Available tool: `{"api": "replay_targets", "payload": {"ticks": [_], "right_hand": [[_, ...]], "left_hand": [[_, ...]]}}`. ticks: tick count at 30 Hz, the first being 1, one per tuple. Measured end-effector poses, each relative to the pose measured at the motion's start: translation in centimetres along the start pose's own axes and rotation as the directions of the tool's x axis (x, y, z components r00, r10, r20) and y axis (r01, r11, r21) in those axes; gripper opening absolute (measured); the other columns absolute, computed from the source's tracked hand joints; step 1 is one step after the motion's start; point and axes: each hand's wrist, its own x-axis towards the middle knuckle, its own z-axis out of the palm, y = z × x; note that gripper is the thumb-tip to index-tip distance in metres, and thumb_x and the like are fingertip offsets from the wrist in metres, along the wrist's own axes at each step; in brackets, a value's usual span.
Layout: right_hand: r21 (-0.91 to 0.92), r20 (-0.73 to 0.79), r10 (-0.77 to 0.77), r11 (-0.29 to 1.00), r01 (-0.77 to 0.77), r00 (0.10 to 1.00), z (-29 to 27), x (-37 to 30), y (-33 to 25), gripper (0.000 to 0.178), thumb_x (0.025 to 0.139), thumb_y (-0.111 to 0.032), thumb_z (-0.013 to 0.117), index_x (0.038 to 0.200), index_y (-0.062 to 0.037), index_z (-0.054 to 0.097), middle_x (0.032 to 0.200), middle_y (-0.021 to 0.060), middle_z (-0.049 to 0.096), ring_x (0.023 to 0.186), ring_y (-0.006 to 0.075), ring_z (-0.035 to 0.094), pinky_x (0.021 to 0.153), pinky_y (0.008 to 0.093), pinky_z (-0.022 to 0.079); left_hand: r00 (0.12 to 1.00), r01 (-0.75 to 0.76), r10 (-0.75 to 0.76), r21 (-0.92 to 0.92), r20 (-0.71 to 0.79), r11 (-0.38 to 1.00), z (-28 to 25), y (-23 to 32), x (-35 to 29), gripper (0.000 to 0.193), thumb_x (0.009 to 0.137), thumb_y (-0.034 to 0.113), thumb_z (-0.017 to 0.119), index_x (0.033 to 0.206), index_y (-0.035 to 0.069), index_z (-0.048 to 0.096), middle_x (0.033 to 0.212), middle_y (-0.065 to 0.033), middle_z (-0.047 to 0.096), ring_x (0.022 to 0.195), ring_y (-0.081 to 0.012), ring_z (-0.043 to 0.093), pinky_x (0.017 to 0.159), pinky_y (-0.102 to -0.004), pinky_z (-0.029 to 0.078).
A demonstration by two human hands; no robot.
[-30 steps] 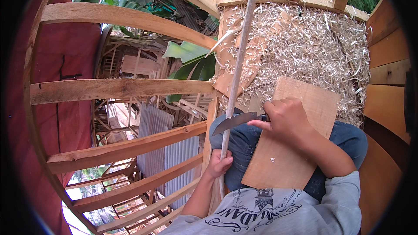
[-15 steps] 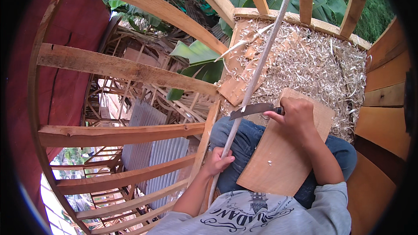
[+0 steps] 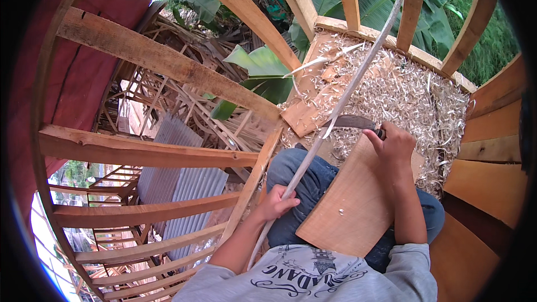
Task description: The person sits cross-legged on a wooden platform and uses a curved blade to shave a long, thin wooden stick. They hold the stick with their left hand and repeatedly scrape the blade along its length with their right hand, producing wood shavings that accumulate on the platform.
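Observation:
My left hand is closed round a long, thin pale wooden stick, which slants from beside my hip up to the far right. In my right hand is the dark handle of a knife with a broad curved blade, its thumb lying along the near side. The blade rests against the stick ahead of my left knee, where a pale sliver of wood curls off. Across my lap lies a flat wooden board, under my right forearm, with a small chip on it.
Curly wood shavings cover the floor ahead, with a flat plank piece among them. Wooden slat railings stand at the left and far side. Board walling rises at the right. Banana leaves hang beyond the rails.
The knife and my right hand have moved farther away along the stick, and a sliver now lifts at the blade. My left hand keeps its hold. The whole view has tilted slightly.

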Motion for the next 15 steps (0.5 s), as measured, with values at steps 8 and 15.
{"api": "replay_targets", "payload": {"ticks": [8, 15], "right_hand": [[0.305, -0.234, 0.526, 0.839, -0.452, 0.818, -4.9, 4.3, 12.4, 0.066, 0.092, -0.06, 0.041, 0.057, -0.0039, 0.046, 0.048, -0.0009, 0.035, 0.045, 0.0118, 0.031, 0.044, 0.034, 0.023], [0.191, 0.021, -0.094, 0.978, 0.089, 0.995, -1.8, -0.1, 0.1, 0.05, 0.079, -0.052, 0.066, 0.061, -0.0068, 0.057, 0.049, 0.008, 0.054, 0.043, 0.0246, 0.055, 0.045, 0.0356, 0.042]], "left_hand": [[0.998, -0.068, 0.068, 0.025, 0.013, 0.997, -0.6, -1.7, 0.0, 0.041, 0.083, 0.019, 0.064, 0.053, 0.013, 0.036, 0.045, 0.0045, 0.037, 0.037, -0.0049, 0.035, 0.035, -0.0227, 0.024], [0.997, 0.041, -0.031, -0.148, 0.071, 0.988, -0.9, -0.8, -0.1, 0.04, 0.086, 0.019, 0.062, 0.053, 0.012, 0.04, 0.043, 0.0036, 0.037, 0.033, -0.0063, 0.035, 0.031, -0.023, 0.025]]}}
